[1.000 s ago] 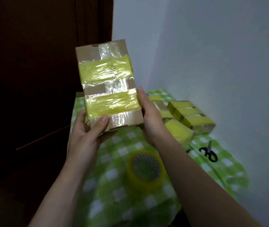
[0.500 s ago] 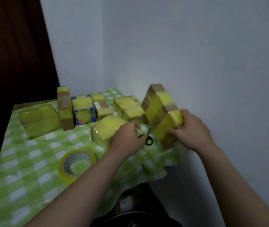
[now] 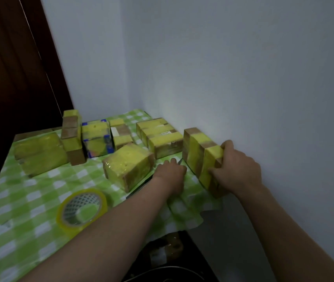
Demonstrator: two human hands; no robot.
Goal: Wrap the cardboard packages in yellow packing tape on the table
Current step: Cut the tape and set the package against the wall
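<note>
Nearest, a tape roll (image 3: 81, 211) lies flat on the table (image 3: 19, 210), yellow with a clear sheen, well apart from both hands; the green checked cloth (image 3: 186, 216) hangs creased over the near right corner.

Past it, the left hand (image 3: 170, 171) rests knuckles-up on the cloth, fingers curled under and hidden, so I cannot tell whether it holds anything; a thin grey sliver shows just beyond its fingertips.

Just to the right, the right hand (image 3: 236, 167) grasps the near end of a package (image 3: 198, 157), fingers over the top and thumb on the side face; the package stands on its long edge at the table's right side, close to the wall (image 3: 243, 78), banded in yellow tape with bare cardboard between the bands.

Left of the left hand sits a square package (image 3: 129, 165), fully yellow on top; behind it lies a flat package (image 3: 160, 137) with a small white label.

Farther left along the back: a small package (image 3: 121, 133), a clear box (image 3: 96, 140) with blue corners, a tall package (image 3: 71, 137) standing upright, and a big package (image 3: 40, 154) wrapped all over.
</note>
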